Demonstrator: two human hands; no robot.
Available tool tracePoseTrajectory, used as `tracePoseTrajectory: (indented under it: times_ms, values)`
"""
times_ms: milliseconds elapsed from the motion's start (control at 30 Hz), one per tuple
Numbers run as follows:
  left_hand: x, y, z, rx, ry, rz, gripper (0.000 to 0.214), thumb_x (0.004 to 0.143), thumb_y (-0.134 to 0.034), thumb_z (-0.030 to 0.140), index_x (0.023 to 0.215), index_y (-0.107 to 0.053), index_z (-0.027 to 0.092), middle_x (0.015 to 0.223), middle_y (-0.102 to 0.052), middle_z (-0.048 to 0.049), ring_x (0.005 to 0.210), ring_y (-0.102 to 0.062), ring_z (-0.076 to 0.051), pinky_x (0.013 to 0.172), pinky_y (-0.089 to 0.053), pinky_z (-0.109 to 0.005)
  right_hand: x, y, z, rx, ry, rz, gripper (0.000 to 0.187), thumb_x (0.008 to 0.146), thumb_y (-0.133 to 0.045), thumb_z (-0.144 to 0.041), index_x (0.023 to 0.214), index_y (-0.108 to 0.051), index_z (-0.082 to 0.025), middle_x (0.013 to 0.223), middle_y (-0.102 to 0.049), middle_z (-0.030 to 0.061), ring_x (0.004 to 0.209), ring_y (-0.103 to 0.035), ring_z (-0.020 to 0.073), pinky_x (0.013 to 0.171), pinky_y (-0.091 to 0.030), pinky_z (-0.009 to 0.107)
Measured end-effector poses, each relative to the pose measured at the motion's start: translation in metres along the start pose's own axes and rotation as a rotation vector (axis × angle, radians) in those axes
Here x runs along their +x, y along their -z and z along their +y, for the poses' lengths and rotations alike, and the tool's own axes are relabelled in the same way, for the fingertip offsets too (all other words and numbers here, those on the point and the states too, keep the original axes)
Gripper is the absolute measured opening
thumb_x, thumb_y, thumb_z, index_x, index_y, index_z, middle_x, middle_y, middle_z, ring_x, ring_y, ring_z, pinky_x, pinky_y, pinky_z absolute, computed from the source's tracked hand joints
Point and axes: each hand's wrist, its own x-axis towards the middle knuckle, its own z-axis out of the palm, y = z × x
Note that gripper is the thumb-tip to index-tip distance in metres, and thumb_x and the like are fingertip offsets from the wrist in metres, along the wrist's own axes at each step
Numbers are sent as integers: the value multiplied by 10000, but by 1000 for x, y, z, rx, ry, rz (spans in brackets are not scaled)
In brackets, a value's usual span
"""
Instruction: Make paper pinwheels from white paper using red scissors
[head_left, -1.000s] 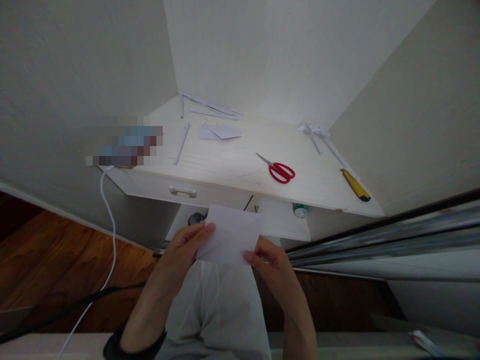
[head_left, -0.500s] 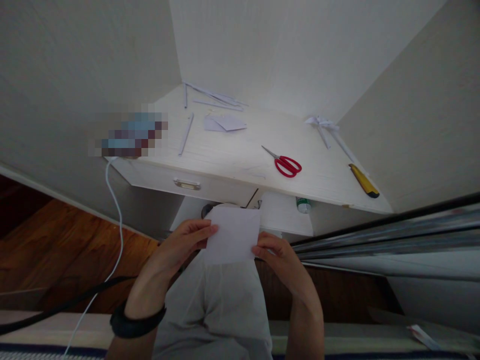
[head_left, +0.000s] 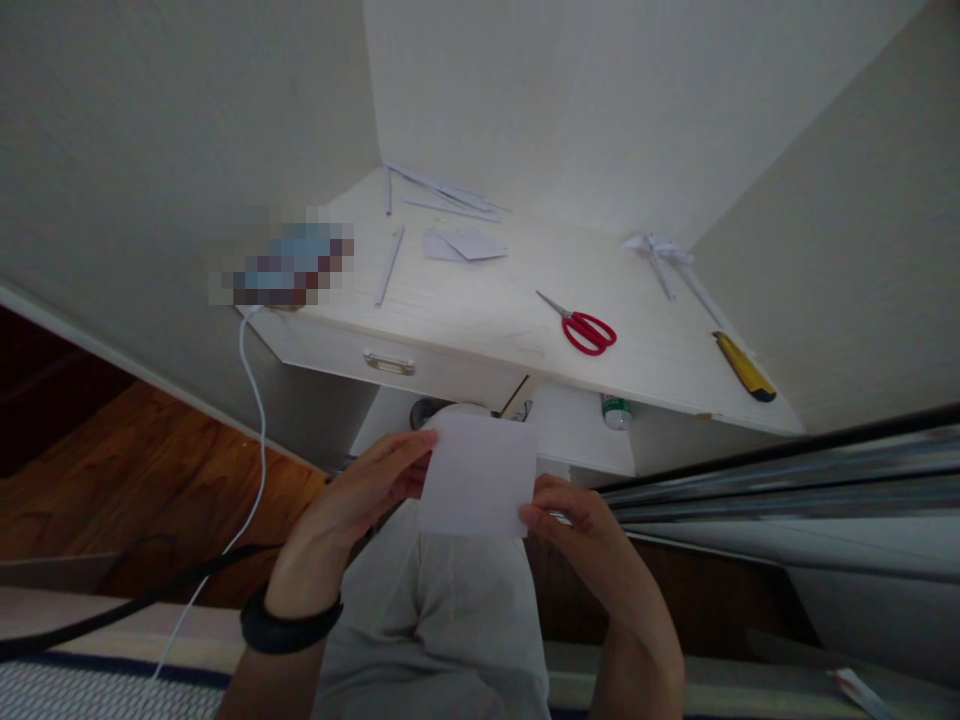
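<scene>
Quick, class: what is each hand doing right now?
Left hand: closed on the left edge of the white paper sheet.
Right hand: closed on its lower right corner.

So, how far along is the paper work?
Done: folded paper pieces and thin strips lie on the desk. In hand: left hand and right hand pinch a white sheet by its side edges. Left: that sheet looks flat and uncut; red scissors and utility knife lie apart on the desk.

The sheet (head_left: 478,475) sits between my left hand (head_left: 358,497) and right hand (head_left: 583,522), before the desk (head_left: 480,310). On the desk: scissors (head_left: 585,328) middle, knife (head_left: 742,366) far right, folded paper (head_left: 465,243) behind-left.
</scene>
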Motion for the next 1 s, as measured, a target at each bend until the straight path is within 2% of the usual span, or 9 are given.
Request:
tracePoseTrajectory:
  times_ms: [200, 467, 633, 800, 900, 1000]
  values:
    - [0, 3, -2, -11, 7, -62, 374, 670, -773, 513, 765, -707, 157, 683, -714, -28, 635, -646, -164, 604, -482, -253, -9, -3, -10, 34, 23, 19, 246, 806, -662, -276, 574, -643, -199, 687, -567, -4, 689, -540, 154, 648, -391, 256]
    - [0, 3, -2, -14, -8, -50, 294, 733, -718, 454, 817, -726, 172, 745, -714, -38, 674, -633, -176, 658, -480, -285, -7, -3, -8, -36, 28, -14, 254, 825, -640, -283, 585, -623, -201, 712, -570, 3, 700, -536, 158, 639, -382, 264]
    - [-1, 2, -1, 14, -14, 7, 244, 671, -765, 291, 888, -733, 185, 757, -711, -7, 685, -615, -145, 648, -462, -248, -7, -5, -4, -111, 39, 13, 233, 846, -604, -267, 623, -583, -203, 760, -575, 6, 748, -553, 164, 684, -406, 266]
    - [-1, -3, -4, 66, -25, -90, 309, 689, -777, 279, 985, -747, 196, 933, -753, -61, 831, -662, -205, 720, -493, -284, -3, -11, 1, -91, -42, 76, 64, 822, -603, -269, 830, -618, -207, 890, -650, 45, 849, -601, 208, 802, -461, 336]
    - [-1, -6, -3, 89, -44, -143, 363, 686, -792, 293, 1036, -737, 211, 917, -758, -71, 881, -676, -240, 737, -510, -306, 2, -18, 1, -25, -44, 150, 161, 809, -617, -287, 948, -605, -205, 927, -656, 53, 851, -613, 212, 830, -476, 368]
    - [-3, -8, 0, 130, -85, -143, 399, 684, -799, 272, 1072, -720, 218, 904, -758, -74, 835, -679, -226, 696, -514, -293, 6, -25, -2, 74, 11, 162, 169, 814, -620, -284, 965, -603, -212, 937, -653, 48, 847, -613, 201, 819, -489, 356]
